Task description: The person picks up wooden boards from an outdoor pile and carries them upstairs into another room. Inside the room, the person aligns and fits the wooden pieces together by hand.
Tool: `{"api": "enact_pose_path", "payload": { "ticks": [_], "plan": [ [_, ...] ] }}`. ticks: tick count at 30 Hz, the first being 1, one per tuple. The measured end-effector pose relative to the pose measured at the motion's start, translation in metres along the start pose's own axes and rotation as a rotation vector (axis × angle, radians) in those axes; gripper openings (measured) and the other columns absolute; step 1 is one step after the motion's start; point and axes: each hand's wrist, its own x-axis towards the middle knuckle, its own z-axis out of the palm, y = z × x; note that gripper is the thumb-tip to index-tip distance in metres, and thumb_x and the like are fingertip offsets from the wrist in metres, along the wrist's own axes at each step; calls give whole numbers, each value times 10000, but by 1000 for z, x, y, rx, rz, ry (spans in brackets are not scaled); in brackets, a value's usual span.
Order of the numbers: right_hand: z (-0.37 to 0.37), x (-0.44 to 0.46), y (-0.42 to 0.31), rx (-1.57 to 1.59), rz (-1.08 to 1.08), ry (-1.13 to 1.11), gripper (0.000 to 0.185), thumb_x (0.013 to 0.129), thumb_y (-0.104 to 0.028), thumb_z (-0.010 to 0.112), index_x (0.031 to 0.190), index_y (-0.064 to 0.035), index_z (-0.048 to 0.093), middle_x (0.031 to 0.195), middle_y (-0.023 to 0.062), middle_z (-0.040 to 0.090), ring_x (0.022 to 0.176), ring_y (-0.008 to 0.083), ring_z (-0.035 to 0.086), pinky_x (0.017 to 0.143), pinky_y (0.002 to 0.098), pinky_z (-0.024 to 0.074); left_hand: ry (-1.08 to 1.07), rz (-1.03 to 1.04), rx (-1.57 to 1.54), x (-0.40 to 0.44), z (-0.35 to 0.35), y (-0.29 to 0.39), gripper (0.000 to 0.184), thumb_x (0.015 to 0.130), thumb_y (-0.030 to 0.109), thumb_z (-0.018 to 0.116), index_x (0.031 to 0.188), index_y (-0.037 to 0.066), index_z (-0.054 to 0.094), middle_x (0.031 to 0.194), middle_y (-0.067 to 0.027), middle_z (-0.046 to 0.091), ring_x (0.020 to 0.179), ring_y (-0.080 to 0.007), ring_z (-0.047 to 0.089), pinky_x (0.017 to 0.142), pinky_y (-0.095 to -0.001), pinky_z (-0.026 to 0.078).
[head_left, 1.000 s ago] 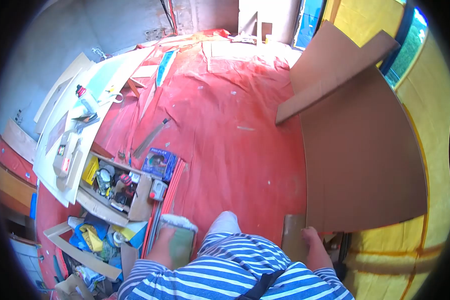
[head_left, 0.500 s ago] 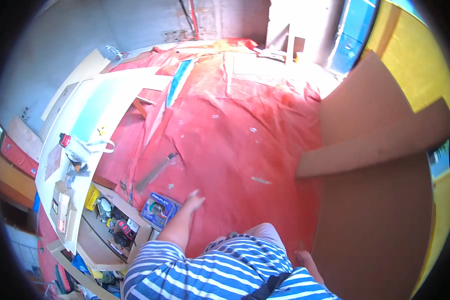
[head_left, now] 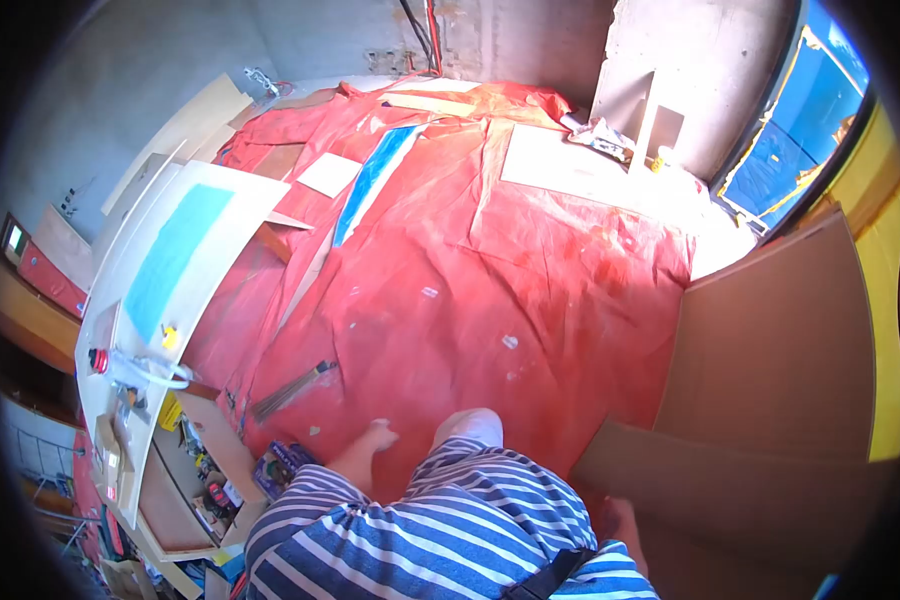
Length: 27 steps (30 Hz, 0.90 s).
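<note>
The big brown board (head_left: 770, 350) is on the right. The right hand (head_left: 620, 520) is just beside it; I can't tell if it grips. The left hand (head_left: 375, 438) looks empty and loose above the red floor sheet (head_left: 430, 340). The board could slip if held badly, and the wrinkles in the sheet could trip feet.

Wrinkled red floor sheet (head_left: 540, 385), on it a blue strip (head_left: 378, 180), small white board (head_left: 330, 175) left of this strip, larger pale panel (head_left: 560, 172) right of it, long thin object (head_left: 295, 391), possibly a saw, nearer than the strip
</note>
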Motion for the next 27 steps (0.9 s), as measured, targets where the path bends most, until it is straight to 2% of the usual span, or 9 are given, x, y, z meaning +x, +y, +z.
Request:
{"api": "enact_pose_path", "payload": {
  "ticks": [2,4,7,9,12,13,16,22,27],
  "plan": [
    [-102,58,-28,1036,291,188,284,876,-264,636,1051,-40,634,881,132,661,734,289,644,638,403,529,44,-138,13,5,-35,46,609,765,227,741,1270,-44,534,990,-214,675,823,-285,683,622,-399,548],
    [-217,103,-79,1082,361,256,198,879,-201,626,984,-34,620,746,58,584,634,185,576,558,336,491,-67,-167,116,49,-59,81,556,772,227,713,1234,-44,563,999,-216,676,843,-300,683,653,-406,550],
    [-265,267,-25,1009,152,442,181,881,-196,621,973,-40,608,708,39,566,605,175,566,501,343,461,-162,-92,337,149,-106,163,468,816,300,635,1190,21,624,1136,-193,643,981,-339,649,809,-426,523],
    [-320,281,-66,915,137,381,215,895,-237,598,947,-30,633,743,81,629,639,234,613,537,384,491,117,-203,89,221,-136,261,450,808,309,549,1118,-6,634,1157,-257,619,1076,-390,610,907,-460,479],
    [-361,338,-68,346,-60,151,291,908,-289,566,831,-32,679,699,127,647,673,272,648,621,444,519,100,31,28,309,-219,462,348,807,247,564,1053,34,688,1098,-244,647,1025,-369,640,846,-440,516],
    [-372,340,-73,-5,-306,159,321,910,-300,560,797,-28,690,670,132,639,676,277,651,646,451,523,202,192,70,366,-218,502,404,772,243,586,1109,32,656,1098,-257,643,1026,-370,639,851,-434,515],
    [-368,417,-43,-238,-247,155,331,892,-340,605,853,-26,706,698,106,654,700,281,657,655,462,518,263,457,74,447,-273,686,588,806,302,610,1328,49,514,1191,-248,610,1070,-361,619,907,-413,500],
    [-441,530,-49,423,343,-13,378,859,-388,651,884,-14,701,764,105,667,729,266,658,673,464,517,-11,568,-196,543,-321,970,591,855,379,636,1322,39,512,1149,-231,637,1033,-332,630,888,-398,513],
    [-561,695,6,1163,850,-9,432,832,-428,690,910,-3,697,819,104,678,753,253,659,689,465,516,-64,428,327,690,-264,993,585,832,380,645,1278,18,535,1218,-220,604,1152,-342,571,988,-417,443]
  ]
}}
